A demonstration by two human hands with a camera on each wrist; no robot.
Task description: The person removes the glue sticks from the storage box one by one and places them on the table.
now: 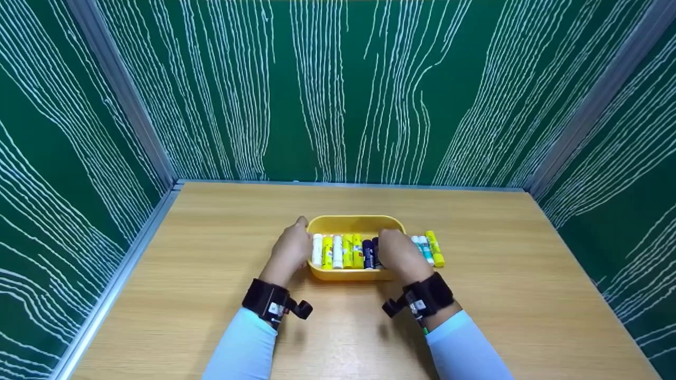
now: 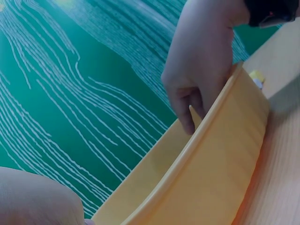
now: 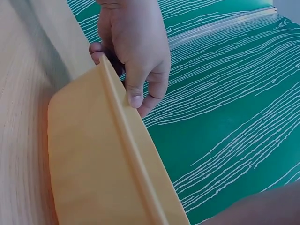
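A yellow plastic bin [image 1: 348,275] sits on the table with a row of upright-looking glue sticks [image 1: 338,252] inside: white, yellow and dark blue ones. At the bin's left end, my left hand [image 1: 289,247] holds the rim; the right wrist view shows its thumb [image 3: 136,99] against the edge. My right hand [image 1: 404,252] reaches over the right end, and in the left wrist view its fingers [image 2: 187,119] point down into the bin. Whatever they touch there is hidden behind the wall. Just right of the bin lie white-and-teal glue sticks [image 1: 423,250] and a yellow glue stick [image 1: 434,248].
The light wooden table [image 1: 253,211] reaches back to a metal edge strip [image 1: 296,183]. Green panels [image 1: 280,121] with white wavy lines enclose it at the back and both sides. Dark straps with small cameras [image 1: 270,303] sit on both wrists.
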